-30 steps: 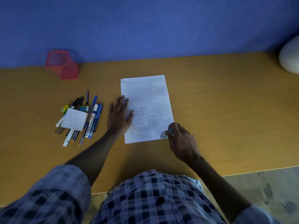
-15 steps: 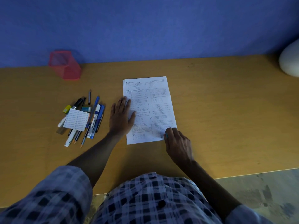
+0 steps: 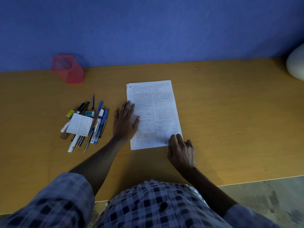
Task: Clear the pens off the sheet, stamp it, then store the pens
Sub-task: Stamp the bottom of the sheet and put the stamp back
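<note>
The left hand (image 3: 125, 122) lay flat and spread, fingers fanned apart, palm down across the left edge of the sheet (image 3: 162, 104), pinning it to the wooden desk (image 3: 230, 120). The printed sheet sat square in the middle of the desk, long side running away from the person, its surface free of pens.

Over at the near right corner of the sheet, the right hand (image 3: 181, 152) was curled knuckles-up, fingertips pressed down onto the paper. The fingers were bunched together as if closed round something small, but the hand covered whatever was beneath it, so what it gripped, if anything, could not be made out in this dim light.

The pens (image 3: 97, 122) lay off to the left, well clear of the sheet, heaped in a loose bundle on the desk: blue ones, a black marker, a white one, a couple of pencils pointing toward the person. A small white card (image 3: 80, 124) with printed lines rested on top of the heap, and a little yellow block (image 3: 70, 114) sat at its far left edge.

Farther back, against the blue wall (image 3: 148, 30), the pink mesh pen holder (image 3: 68, 69) stood upright, apart from the pens. A pale rounded object (image 3: 296, 65) showed at the right edge of the desk.
</note>
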A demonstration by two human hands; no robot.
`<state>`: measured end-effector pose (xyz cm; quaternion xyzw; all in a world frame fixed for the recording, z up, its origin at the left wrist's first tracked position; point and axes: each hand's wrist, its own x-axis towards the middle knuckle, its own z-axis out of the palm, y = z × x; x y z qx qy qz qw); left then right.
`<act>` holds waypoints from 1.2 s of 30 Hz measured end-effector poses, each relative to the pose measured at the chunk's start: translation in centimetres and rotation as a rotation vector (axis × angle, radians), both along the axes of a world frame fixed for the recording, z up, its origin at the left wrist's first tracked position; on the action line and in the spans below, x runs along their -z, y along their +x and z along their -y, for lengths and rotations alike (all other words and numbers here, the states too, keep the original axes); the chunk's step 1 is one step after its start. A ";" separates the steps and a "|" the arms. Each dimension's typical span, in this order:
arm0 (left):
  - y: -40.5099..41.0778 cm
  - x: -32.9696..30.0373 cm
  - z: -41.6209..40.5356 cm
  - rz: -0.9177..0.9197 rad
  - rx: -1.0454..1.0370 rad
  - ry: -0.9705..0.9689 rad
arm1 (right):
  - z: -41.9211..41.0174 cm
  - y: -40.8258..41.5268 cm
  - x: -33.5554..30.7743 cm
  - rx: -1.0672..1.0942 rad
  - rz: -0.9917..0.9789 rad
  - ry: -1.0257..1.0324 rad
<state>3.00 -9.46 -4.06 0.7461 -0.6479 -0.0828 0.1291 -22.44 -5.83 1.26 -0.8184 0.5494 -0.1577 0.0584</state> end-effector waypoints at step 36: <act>0.4 0.5 0.0 0.027 0.029 0.000 | 6.2 -3.1 -17.3 0.184 2.062 0.853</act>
